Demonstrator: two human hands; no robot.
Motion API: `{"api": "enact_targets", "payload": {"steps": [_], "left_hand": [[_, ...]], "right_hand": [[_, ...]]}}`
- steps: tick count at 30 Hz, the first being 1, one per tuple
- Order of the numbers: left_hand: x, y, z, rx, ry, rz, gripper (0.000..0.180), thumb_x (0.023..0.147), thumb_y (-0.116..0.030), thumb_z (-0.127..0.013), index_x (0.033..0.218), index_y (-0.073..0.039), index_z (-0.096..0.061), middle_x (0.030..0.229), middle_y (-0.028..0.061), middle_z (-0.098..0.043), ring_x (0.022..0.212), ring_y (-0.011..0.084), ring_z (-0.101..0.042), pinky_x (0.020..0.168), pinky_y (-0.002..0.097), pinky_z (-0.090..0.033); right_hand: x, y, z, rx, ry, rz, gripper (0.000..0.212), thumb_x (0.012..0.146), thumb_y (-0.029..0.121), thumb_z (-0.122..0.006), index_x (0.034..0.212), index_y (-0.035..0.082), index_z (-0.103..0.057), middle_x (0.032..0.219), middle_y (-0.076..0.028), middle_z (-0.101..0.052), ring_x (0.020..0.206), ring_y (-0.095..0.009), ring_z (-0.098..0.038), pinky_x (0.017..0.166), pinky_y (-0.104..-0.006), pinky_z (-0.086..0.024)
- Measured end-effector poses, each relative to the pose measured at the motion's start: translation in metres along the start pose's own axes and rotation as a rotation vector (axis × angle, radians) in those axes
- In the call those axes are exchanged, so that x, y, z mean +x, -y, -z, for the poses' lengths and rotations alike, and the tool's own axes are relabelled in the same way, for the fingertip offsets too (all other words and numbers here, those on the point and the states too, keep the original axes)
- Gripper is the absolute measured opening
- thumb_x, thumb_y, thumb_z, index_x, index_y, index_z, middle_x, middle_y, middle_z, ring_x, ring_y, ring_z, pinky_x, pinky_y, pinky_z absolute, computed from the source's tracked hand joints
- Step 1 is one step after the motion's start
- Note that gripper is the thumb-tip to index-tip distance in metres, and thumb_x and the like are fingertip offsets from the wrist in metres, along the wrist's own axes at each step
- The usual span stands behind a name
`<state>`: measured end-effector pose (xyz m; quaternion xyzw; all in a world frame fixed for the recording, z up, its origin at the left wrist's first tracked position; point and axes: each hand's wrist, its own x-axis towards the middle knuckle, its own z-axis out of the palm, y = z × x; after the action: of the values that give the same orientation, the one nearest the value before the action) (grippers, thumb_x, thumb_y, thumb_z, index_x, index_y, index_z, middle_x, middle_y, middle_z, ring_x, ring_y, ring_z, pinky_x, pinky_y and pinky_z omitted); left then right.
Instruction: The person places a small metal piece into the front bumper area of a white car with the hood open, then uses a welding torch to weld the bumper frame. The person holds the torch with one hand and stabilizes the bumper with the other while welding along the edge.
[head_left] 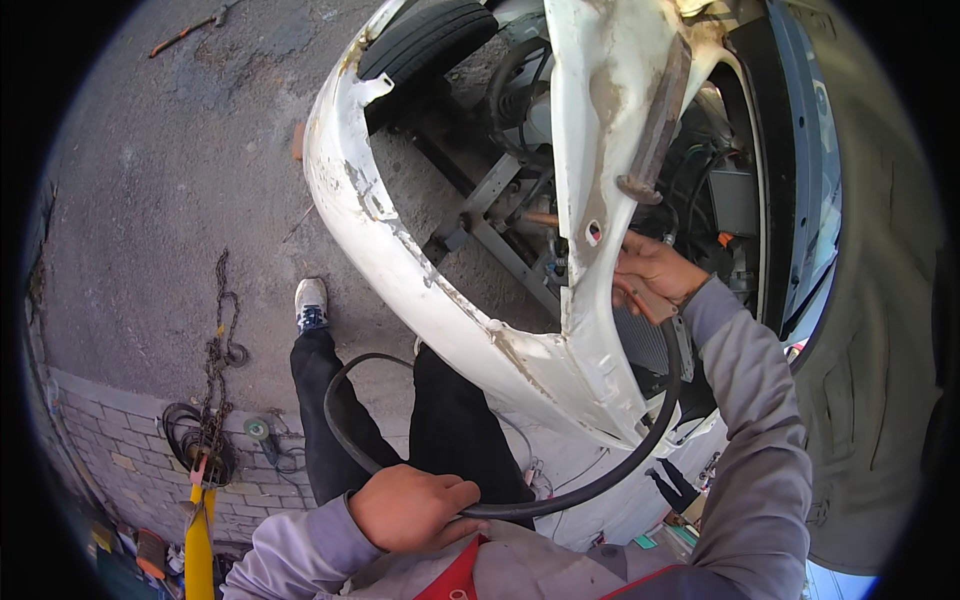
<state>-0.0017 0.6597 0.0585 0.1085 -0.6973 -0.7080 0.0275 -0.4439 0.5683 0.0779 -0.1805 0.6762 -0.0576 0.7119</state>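
My right hand (655, 275) reaches into the front of a white car body (590, 345). Its fingers are closed round a brownish tool handle (648, 300), whose working end is hidden by the panel. A thick black cable (610, 490) leaves that handle and curves down in front of me to my left hand (415, 508). The left hand lies closed over the cable near my waist, and beyond it the cable loops past my legs. Just above the right hand, a rusty bar with a rounded flat end (660, 130) rests on the white panel.
A tyre (430, 45) and bare frame rails (510, 260) show through the wheel opening. The raised hood (880, 300) stands at the right. On the ground at left lie a rusty chain (215, 370), a yellow bar (200, 540) and a grinder-like tool (262, 435).
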Motion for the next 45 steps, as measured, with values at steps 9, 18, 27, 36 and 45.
{"api": "enact_targets", "payload": {"steps": [9, 18, 27, 36, 45], "left_hand": [[0.056, -0.034, -0.026, -0.081, -0.169, -0.068, 0.028, 0.093, -0.029, -0.075, 0.110, -0.007, -0.070, 0.078, 0.0072, -0.063, 0.063, 0.0287, -0.067, 0.052, 0.0406, -0.052], [0.075, -0.030, -0.034, -0.014, -0.127, 0.020, 0.026, 0.093, -0.026, -0.075, 0.111, -0.009, -0.073, 0.077, 0.0053, -0.062, 0.062, 0.0261, -0.066, 0.052, 0.0392, -0.052], [0.091, -0.024, -0.026, 0.032, -0.112, 0.148, 0.028, 0.087, -0.029, -0.080, 0.108, -0.011, -0.077, 0.073, 0.0042, -0.063, 0.059, 0.0238, -0.066, 0.051, 0.0371, -0.051], [0.122, -0.033, -0.025, 0.004, -0.184, 0.085, 0.027, 0.080, -0.022, -0.079, 0.100, -0.005, -0.072, 0.070, 0.0078, -0.058, 0.059, 0.0297, -0.060, 0.052, 0.0430, -0.046], [0.125, -0.027, -0.011, -0.047, -0.087, 0.106, 0.030, 0.079, -0.025, -0.081, 0.101, -0.006, -0.073, 0.068, 0.0069, -0.057, 0.055, 0.0292, -0.059, 0.049, 0.0426, -0.044]], "right_hand": [[0.040, 0.013, 0.036, -0.286, 0.165, -0.082, 0.071, 0.103, 0.031, -0.067, 0.162, 0.014, -0.032, 0.116, -0.013, -0.069, 0.062, -0.012, -0.065, 0.053, -0.0261, -0.057], [0.070, -0.014, 0.053, -0.173, 0.247, -0.061, 0.082, 0.102, 0.018, -0.063, 0.169, 0.016, -0.015, 0.119, -0.017, -0.069, 0.078, -0.018, -0.074, 0.058, -0.0300, -0.061], [0.084, -0.068, 0.048, -0.334, 0.161, 0.062, 0.084, 0.094, 0.014, -0.064, 0.168, 0.013, -0.023, 0.100, -0.008, -0.065, 0.068, -0.014, -0.064, 0.057, -0.0308, -0.054], [0.108, -0.092, 0.037, -0.853, -0.046, 0.482, 0.074, 0.098, 0.012, -0.059, 0.165, 0.008, -0.029, 0.114, -0.022, -0.071, 0.067, -0.024, -0.069, 0.063, -0.0365, -0.056], [0.107, -0.077, 0.009, -0.774, -0.020, 0.231, 0.070, 0.098, 0.011, -0.054, 0.163, 0.001, -0.030, 0.114, -0.033, -0.070, 0.103, -0.039, -0.072, 0.089, -0.0427, -0.055]]}}
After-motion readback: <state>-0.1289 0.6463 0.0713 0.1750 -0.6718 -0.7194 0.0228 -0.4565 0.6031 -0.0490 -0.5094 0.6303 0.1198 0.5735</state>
